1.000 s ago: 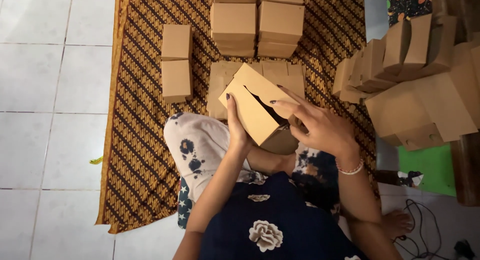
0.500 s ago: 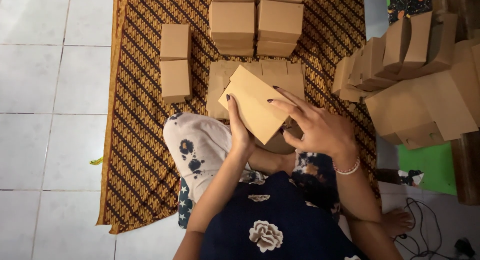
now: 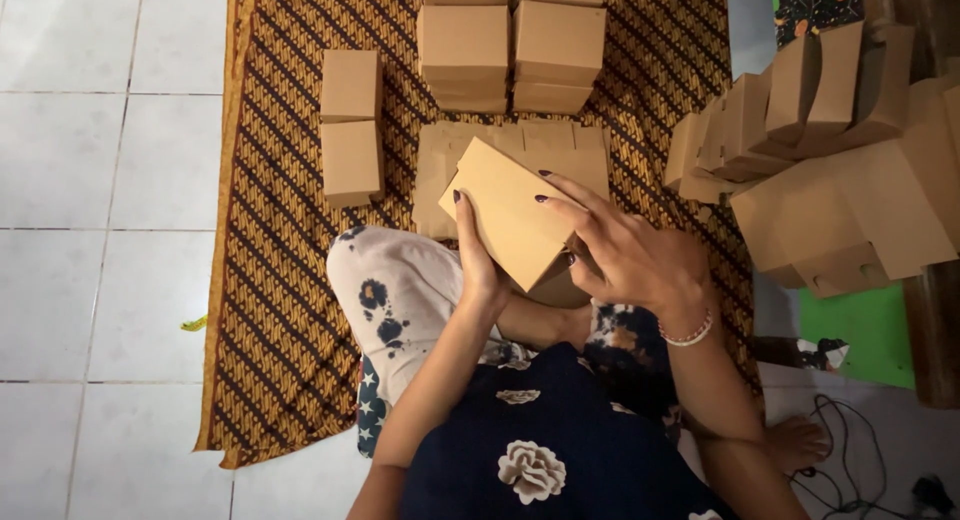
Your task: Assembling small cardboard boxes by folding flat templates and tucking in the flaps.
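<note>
White floor tiles (image 3: 110, 180) surround a patterned brown mat (image 3: 280, 280) where the person sits. Both hands hold a cardboard box (image 3: 510, 220) over the lap: the left hand (image 3: 478, 265) grips its near left edge, fingers closed on it, while the right hand (image 3: 630, 255) presses its fingers, spread apart, on the right side. Flat blanks (image 3: 440, 170) lie just beyond. Finished boxes (image 3: 510, 45) stand farther off, two more (image 3: 352, 125) at left, and a pile (image 3: 830, 180) at right.

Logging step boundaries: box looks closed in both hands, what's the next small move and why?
Probably set the box down beside the two single boxes on the mat. Its top face looks flat and shut, the left hand braces its edge, the right hand rests fingers on top, and finished boxes already sit there.
</note>
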